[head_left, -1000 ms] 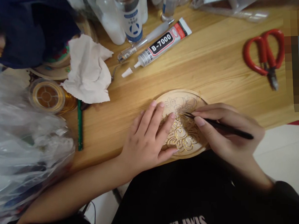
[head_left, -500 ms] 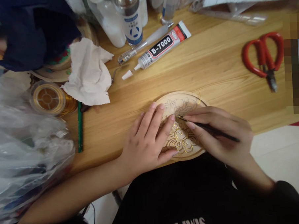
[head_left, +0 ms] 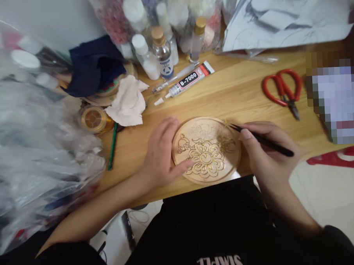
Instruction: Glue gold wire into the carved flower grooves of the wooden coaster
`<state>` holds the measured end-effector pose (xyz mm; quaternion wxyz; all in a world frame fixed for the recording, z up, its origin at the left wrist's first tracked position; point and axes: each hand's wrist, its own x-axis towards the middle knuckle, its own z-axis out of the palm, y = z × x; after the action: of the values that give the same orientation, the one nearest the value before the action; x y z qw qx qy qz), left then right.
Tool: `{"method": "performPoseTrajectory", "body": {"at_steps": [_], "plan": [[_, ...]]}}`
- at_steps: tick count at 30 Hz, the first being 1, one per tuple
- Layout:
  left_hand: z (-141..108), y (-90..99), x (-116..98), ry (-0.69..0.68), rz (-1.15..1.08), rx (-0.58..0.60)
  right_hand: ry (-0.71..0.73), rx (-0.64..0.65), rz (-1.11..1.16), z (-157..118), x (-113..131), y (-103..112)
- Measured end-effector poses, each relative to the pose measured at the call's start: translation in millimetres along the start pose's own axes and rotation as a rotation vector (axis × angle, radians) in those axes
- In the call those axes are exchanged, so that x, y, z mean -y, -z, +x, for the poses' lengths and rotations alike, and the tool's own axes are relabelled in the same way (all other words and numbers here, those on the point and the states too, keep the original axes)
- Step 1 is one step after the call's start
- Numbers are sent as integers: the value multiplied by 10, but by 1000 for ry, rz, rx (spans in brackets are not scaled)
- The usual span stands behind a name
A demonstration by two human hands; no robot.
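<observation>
A round wooden disc [head_left: 206,176] lies at the table's front edge, with gold wire flower outlines on it and thin drawn lines near its far side. My left hand [head_left: 162,152] is at its left rim, fingers stretched out and thumb apart, the thumb tip over the disc's surface. Dark tweezers [head_left: 267,142] are pinched in my right hand [head_left: 268,152] at the disc's right side. Their tips are close to a short bit of gold wire [head_left: 226,122] near the far right rim. Whether the tips touch the wire, I cannot tell.
Behind the disc lie a B-7000 glue tube [head_left: 189,80] and its white cap [head_left: 158,101]. Red-handled cutters [head_left: 283,88] are at right. To the left are a gold wire spool [head_left: 92,118], crumpled tissue [head_left: 128,101], a green pencil [head_left: 112,147] and plastic bags [head_left: 49,165]. Bottles [head_left: 162,55] stand behind.
My left hand has slid left off the wire pattern to the disc's rim. My right hand has moved the tweezers from the disc's middle toward its far right edge. The head view has shifted.
</observation>
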<state>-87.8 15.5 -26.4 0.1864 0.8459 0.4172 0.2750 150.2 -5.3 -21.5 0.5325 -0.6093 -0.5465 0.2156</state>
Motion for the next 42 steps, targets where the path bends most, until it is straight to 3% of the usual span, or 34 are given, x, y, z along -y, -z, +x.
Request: {"method": "performPoseTrajectory", "body": {"at_steps": [4,8,13,19,22,27,36,42], "plan": [[83,126,-20,9,106,44,-16,-25,41,-22,-108,33],[35,110,-152,6,255,58,-12,-32,103,-76,-177,60],[-104,-109,-399,150,360,-53,-35,-5,194,-98,-236,73],[-155,-496,-684,353,281,-252,-55,25,218,-101,-222,86],[-164,-593,-732,400,274,-265,-56,45,194,-104,-211,102],[-175,-587,-736,413,238,-207,-41,39,182,-105,-210,111],[-176,-582,-758,404,257,-218,-44,36,229,-112,-204,100],[-282,-573,-914,436,353,-238,-57,-16,239,-116,-202,84]]}}
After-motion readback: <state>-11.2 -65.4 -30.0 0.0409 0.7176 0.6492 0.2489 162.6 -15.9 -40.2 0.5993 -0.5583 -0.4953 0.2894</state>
